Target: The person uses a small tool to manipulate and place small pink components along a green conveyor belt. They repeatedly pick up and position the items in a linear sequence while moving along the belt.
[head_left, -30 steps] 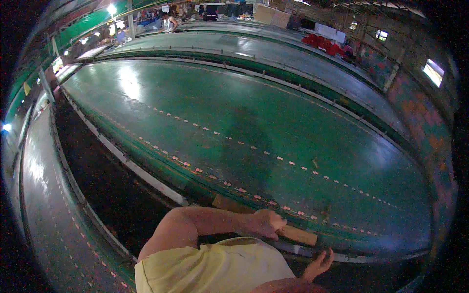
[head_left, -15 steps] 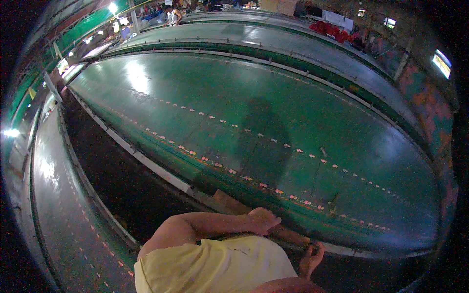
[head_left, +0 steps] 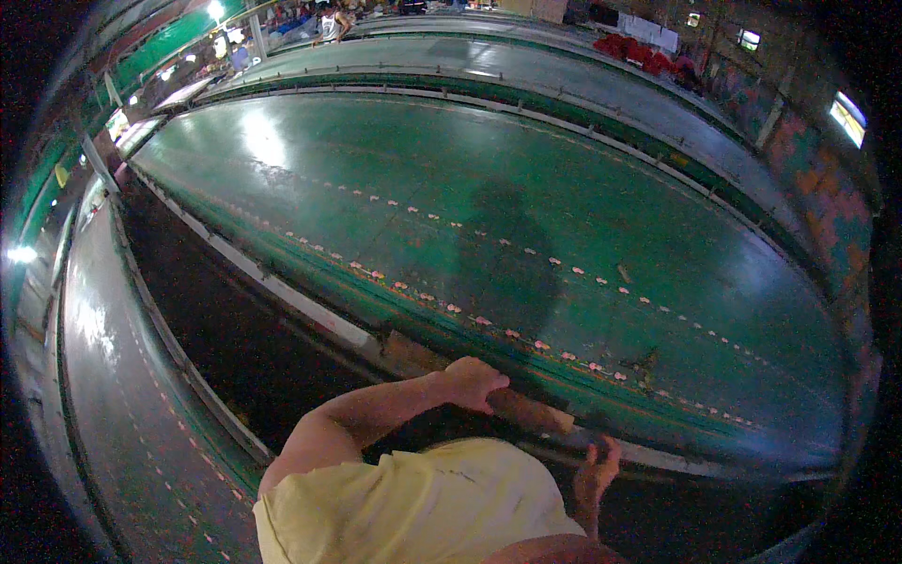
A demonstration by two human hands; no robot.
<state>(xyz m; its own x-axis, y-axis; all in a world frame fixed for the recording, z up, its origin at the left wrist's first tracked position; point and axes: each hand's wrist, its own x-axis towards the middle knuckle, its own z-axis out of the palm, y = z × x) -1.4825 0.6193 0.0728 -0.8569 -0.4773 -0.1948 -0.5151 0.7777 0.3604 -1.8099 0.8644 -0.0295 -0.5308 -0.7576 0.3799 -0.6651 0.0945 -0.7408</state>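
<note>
left hand point(head_left: 477, 383) closed around the middle of a long brown bar point(head_left: 534, 412), along the near edge of a long green desk point(head_left: 404, 150). right hand point(head_left: 594, 473) just beside the bar's right end but apart from it, fingers half curled, with a gap between them. close below, a yellow shirt point(head_left: 404, 508). past the bar, on the desk, two long rows of small pale pink shapes point(head_left: 482, 321), slanting from upper left to lower right, too small to make out. over the middle, a dark shadow point(head_left: 503, 244); toward the far left, a white glare point(head_left: 264, 138). off to the left, across a dark gap point(head_left: 216, 310), a second desk point(head_left: 103, 376) with similar rows. farther back, more long desks point(head_left: 564, 89), a red heap point(head_left: 648, 56) and a person point(head_left: 332, 26) in a white sleeveless top.
</note>
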